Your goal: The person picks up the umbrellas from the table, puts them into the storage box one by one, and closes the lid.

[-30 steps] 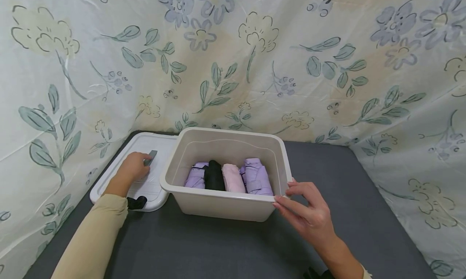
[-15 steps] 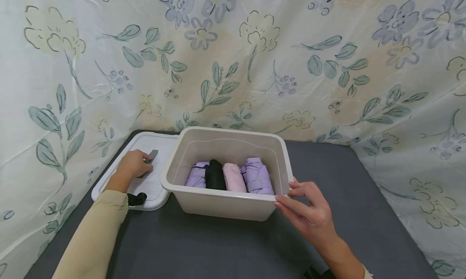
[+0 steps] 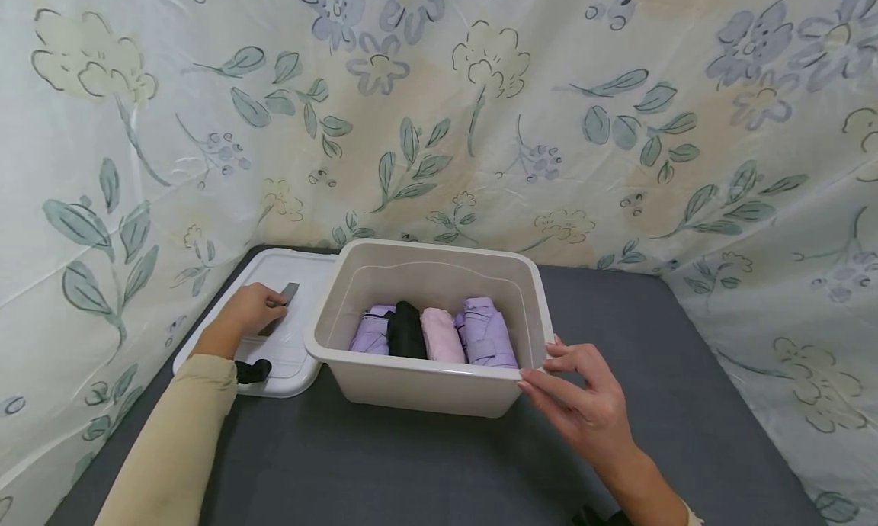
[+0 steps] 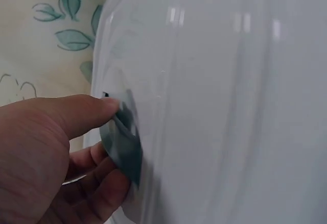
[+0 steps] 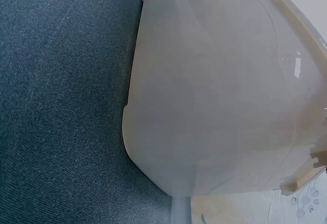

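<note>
Lining grey tabletop (image 3: 411, 465): floral sheets (image 3: 439, 107).

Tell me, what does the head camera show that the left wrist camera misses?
Only the head view shows the beige plastic bin with rolled lilac, black and pink fabric bundles, the right hand at its corner, and the grey tabletop. Only the left wrist view shows close up how thumb and fingers pinch the grey handle. Both show the left hand on the white plastic lid and the floral cloth.
</note>
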`<action>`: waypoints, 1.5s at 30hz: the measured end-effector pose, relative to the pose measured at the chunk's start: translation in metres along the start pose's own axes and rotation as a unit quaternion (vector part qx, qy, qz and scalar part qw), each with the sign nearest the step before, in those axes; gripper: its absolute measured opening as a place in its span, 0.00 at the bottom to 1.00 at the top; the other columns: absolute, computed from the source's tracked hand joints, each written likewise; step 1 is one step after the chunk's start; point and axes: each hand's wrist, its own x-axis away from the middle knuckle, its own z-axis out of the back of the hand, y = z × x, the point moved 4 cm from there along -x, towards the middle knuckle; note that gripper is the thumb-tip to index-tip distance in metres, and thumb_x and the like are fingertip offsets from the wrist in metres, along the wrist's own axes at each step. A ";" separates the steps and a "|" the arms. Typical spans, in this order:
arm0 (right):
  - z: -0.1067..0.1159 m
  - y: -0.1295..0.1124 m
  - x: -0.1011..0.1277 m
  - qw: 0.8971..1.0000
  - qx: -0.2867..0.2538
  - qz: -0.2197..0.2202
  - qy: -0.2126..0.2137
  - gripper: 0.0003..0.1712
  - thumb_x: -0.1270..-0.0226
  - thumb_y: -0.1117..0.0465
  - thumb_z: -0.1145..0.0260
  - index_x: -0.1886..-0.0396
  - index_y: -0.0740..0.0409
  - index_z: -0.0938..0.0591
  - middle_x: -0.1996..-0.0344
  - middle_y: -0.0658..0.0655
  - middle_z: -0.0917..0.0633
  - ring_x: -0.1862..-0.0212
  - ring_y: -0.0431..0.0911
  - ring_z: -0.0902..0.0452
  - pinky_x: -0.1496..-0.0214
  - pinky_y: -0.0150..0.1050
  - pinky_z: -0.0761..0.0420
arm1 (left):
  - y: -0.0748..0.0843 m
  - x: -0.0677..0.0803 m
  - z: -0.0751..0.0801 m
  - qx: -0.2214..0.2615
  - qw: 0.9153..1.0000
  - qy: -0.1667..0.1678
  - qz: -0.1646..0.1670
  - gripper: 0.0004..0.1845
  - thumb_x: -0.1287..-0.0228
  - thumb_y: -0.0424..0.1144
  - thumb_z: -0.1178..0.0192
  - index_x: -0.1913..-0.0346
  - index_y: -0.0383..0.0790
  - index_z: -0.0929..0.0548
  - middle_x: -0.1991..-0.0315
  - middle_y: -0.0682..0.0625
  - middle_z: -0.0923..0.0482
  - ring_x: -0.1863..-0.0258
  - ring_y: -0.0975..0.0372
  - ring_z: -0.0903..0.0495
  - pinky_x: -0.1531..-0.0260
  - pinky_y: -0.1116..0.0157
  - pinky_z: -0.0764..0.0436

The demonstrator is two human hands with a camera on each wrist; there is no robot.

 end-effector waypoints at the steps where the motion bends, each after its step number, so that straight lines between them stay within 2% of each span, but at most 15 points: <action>1: 0.000 0.000 0.000 1.000 0.000 -0.004 -0.002 0.16 0.30 0.50 0.29 0.68 0.58 0.07 0.69 0.63 0.19 0.58 0.60 0.20 0.30 0.33 0.26 | -0.002 -0.001 0.000 0.009 1.000 -0.006 0.002 0.18 0.31 0.39 0.35 0.44 0.31 0.14 0.46 0.31 0.16 0.52 0.47 0.17 0.51 0.47 0.18; 9: 0.000 -0.001 0.000 1.000 0.000 -0.019 -0.017 0.18 0.30 0.48 0.30 0.68 0.57 0.07 0.69 0.61 0.19 0.57 0.58 0.20 0.29 0.32 0.27 | -0.017 -0.003 0.001 0.051 0.998 -0.023 0.011 0.20 0.32 0.40 0.34 0.41 0.33 0.16 0.43 0.31 0.18 0.58 0.52 0.22 0.61 0.58 0.20; 16: 0.001 -0.003 -0.001 1.000 -0.011 -0.024 -0.008 0.19 0.31 0.49 0.30 0.70 0.59 0.08 0.70 0.62 0.20 0.57 0.57 0.20 0.30 0.32 0.26 | -0.015 0.002 0.007 0.064 0.997 -0.027 -0.013 0.20 0.33 0.39 0.34 0.41 0.32 0.16 0.45 0.31 0.17 0.63 0.54 0.24 0.66 0.63 0.24; 20: 0.001 -0.003 -0.002 1.000 -0.011 -0.026 -0.007 0.19 0.30 0.48 0.30 0.70 0.60 0.08 0.70 0.62 0.20 0.57 0.56 0.20 0.30 0.32 0.26 | -0.013 0.006 0.012 0.072 0.997 -0.034 -0.012 0.21 0.32 0.39 0.34 0.40 0.32 0.17 0.48 0.33 0.16 0.65 0.56 0.23 0.69 0.64 0.25; 23: 0.001 -0.003 -0.002 1.000 -0.013 -0.024 -0.003 0.19 0.30 0.49 0.30 0.70 0.60 0.08 0.70 0.62 0.20 0.56 0.56 0.20 0.30 0.32 0.26 | -0.013 0.009 0.018 0.084 0.996 -0.037 -0.007 0.23 0.31 0.40 0.34 0.38 0.32 0.18 0.57 0.39 0.15 0.68 0.57 0.24 0.70 0.64 0.26; 26: 0.002 -0.003 -0.002 1.000 -0.011 -0.024 -0.004 0.19 0.31 0.49 0.30 0.70 0.59 0.08 0.70 0.62 0.20 0.56 0.56 0.20 0.30 0.32 0.26 | -0.013 0.013 0.024 0.105 0.994 -0.040 0.007 0.24 0.30 0.43 0.35 0.36 0.34 0.19 0.71 0.46 0.20 0.72 0.57 0.25 0.72 0.62 0.27; 29: 0.002 -0.002 -0.002 1.000 -0.009 -0.026 -0.006 0.19 0.30 0.48 0.30 0.70 0.59 0.08 0.70 0.62 0.20 0.57 0.56 0.20 0.30 0.32 0.26 | -0.014 0.017 0.030 0.118 0.992 -0.042 0.012 0.26 0.29 0.44 0.36 0.34 0.34 0.21 0.76 0.49 0.24 0.73 0.57 0.24 0.72 0.62 0.27; 34: 0.002 -0.002 -0.001 1.000 -0.011 -0.027 -0.008 0.19 0.31 0.48 0.30 0.70 0.59 0.08 0.69 0.62 0.20 0.57 0.56 0.20 0.30 0.31 0.26 | -0.017 0.023 0.036 0.123 0.991 -0.046 0.009 0.28 0.28 0.47 0.37 0.32 0.36 0.22 0.72 0.49 0.20 0.70 0.57 0.22 0.66 0.62 0.26; 37: 0.002 -0.002 -0.001 1.000 -0.015 -0.024 -0.004 0.18 0.31 0.49 0.29 0.70 0.59 0.08 0.70 0.62 0.20 0.56 0.56 0.20 0.30 0.32 0.26 | -0.019 0.025 0.039 0.127 0.991 -0.036 0.009 0.29 0.29 0.50 0.36 0.31 0.39 0.23 0.68 0.47 0.19 0.68 0.57 0.21 0.62 0.62 0.28; 41: 0.002 -0.002 0.000 1.000 -0.013 -0.024 -0.006 0.18 0.31 0.49 0.29 0.69 0.59 0.07 0.69 0.62 0.20 0.56 0.56 0.20 0.30 0.32 0.26 | -0.020 0.029 0.045 0.145 0.989 -0.018 0.010 0.31 0.30 0.54 0.36 0.31 0.40 0.22 0.56 0.43 0.19 0.65 0.58 0.21 0.61 0.62 0.27; 45: 0.002 -0.001 0.001 0.999 -0.013 -0.027 -0.011 0.17 0.31 0.49 0.29 0.68 0.58 0.07 0.69 0.61 0.20 0.55 0.56 0.20 0.30 0.32 0.26 | -0.018 0.034 0.050 0.175 0.985 -0.002 0.003 0.30 0.29 0.53 0.36 0.31 0.40 0.22 0.49 0.40 0.21 0.65 0.59 0.20 0.62 0.64 0.22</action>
